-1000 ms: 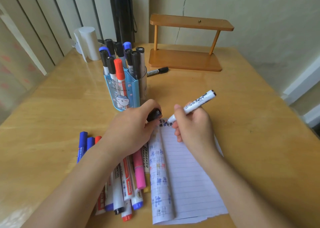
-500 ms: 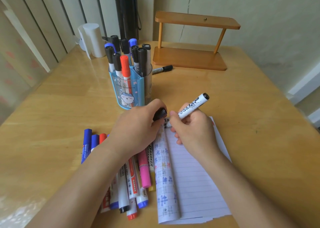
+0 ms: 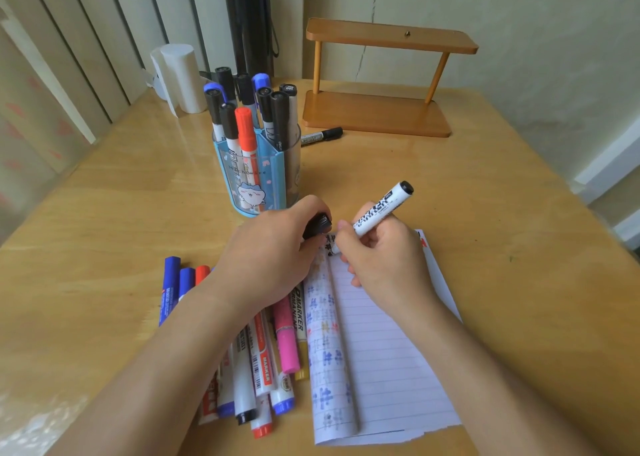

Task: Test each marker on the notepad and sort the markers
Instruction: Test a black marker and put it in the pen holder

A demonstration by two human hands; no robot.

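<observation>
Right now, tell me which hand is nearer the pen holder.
Left. The left hand, gripping a black cap, sits just in front of the holder; the right hand, holding a marker, is farther right, over the notepad.

Bare forearms; left hand [image 3: 273, 251] and right hand [image 3: 388, 261] bare.

Uncapped white marker [image 3: 379, 209] tilted, tip on lined notepad [image 3: 391, 369] — black cap [image 3: 320, 225] alongside; loose markers [image 3: 289, 337] left of pad.

Right hand [image 3: 388, 261] holds marker [image 3: 381, 209] tip on notepad [image 3: 388, 351]; left hand [image 3: 273, 247] grips black cap [image 3: 318, 225].
</observation>
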